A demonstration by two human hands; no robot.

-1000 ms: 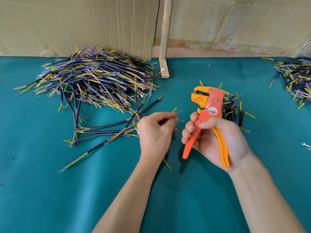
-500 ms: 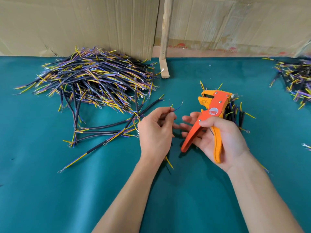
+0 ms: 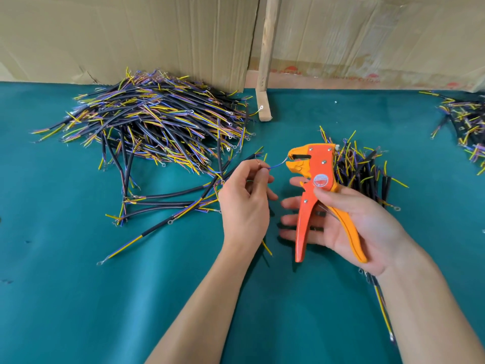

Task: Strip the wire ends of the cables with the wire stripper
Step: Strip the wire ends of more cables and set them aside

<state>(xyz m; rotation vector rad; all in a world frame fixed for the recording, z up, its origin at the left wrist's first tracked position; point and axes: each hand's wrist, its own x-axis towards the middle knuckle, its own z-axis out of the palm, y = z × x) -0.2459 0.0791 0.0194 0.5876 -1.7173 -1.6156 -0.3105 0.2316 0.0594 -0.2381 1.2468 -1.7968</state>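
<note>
My right hand [image 3: 349,222] holds the orange wire stripper [image 3: 316,190] upright, thumb across its body, handles spread apart, fingers stretched out behind the left handle. Its jaws point left. My left hand [image 3: 245,200] pinches a thin blue wire [image 3: 275,165] of a cable between thumb and forefinger. The wire's bare tip reaches the stripper's jaws. The rest of that cable is hidden under my left hand; a yellow end [image 3: 266,247] shows below my wrist.
A big heap of black cables with yellow and purple wires [image 3: 154,122] lies at the back left on the green mat [image 3: 78,298]. A smaller bundle [image 3: 364,169] lies behind the stripper, another pile [image 3: 467,124] at far right. Cardboard wall and a wooden post [image 3: 265,61] stand behind.
My right hand let the stripper's handles spread and turned its jaws left. My left hand rose slightly and brought the blue wire's tip up to the jaws.
</note>
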